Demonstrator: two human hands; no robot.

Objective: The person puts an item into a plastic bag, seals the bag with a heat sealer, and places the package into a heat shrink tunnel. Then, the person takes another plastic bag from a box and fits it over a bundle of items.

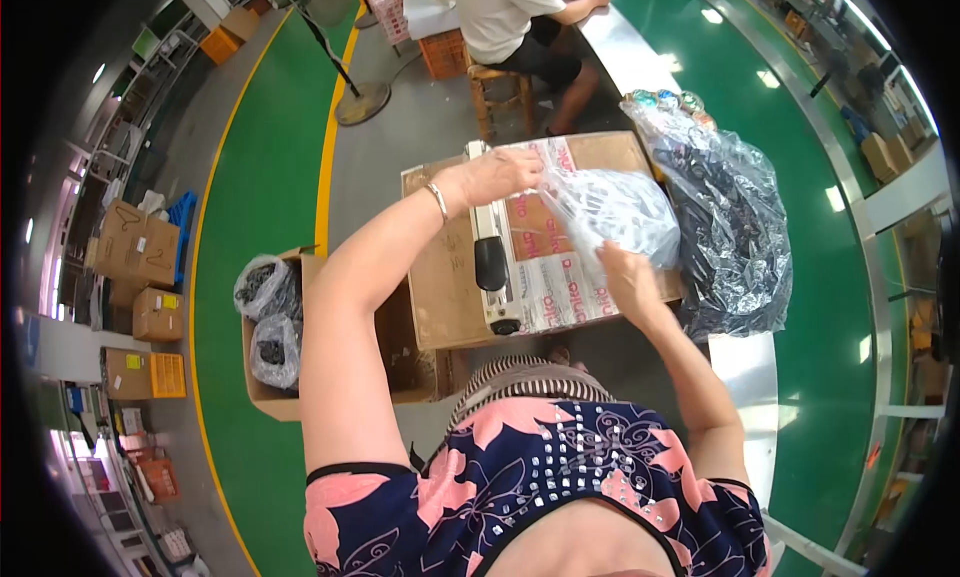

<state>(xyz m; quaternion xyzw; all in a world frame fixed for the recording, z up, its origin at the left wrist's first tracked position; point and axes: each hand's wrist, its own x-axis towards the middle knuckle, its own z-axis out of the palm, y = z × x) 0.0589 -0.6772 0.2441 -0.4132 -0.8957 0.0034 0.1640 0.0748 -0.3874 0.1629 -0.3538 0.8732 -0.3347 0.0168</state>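
Observation:
A clear plastic bag (625,217) with pale contents lies on the cardboard box top in front of me. My left hand (503,174) has its fingers closed on the gathered end of this bag, above a long pale bag sealer (482,222) with a black handle (490,265). My right hand (628,277) grips the bag's near edge, fingers bent against the plastic. The sealer lies across the cardboard box (440,287), left of the bag. Clear tape with red print (560,302) covers part of the box top.
A big clear bag of dark items (735,237) stands right of the box, on a metal bench (742,377). At left, an open carton (275,405) holds bagged dark items (268,289). Ahead, a seated person (500,22) works at the bench near a fan (362,104).

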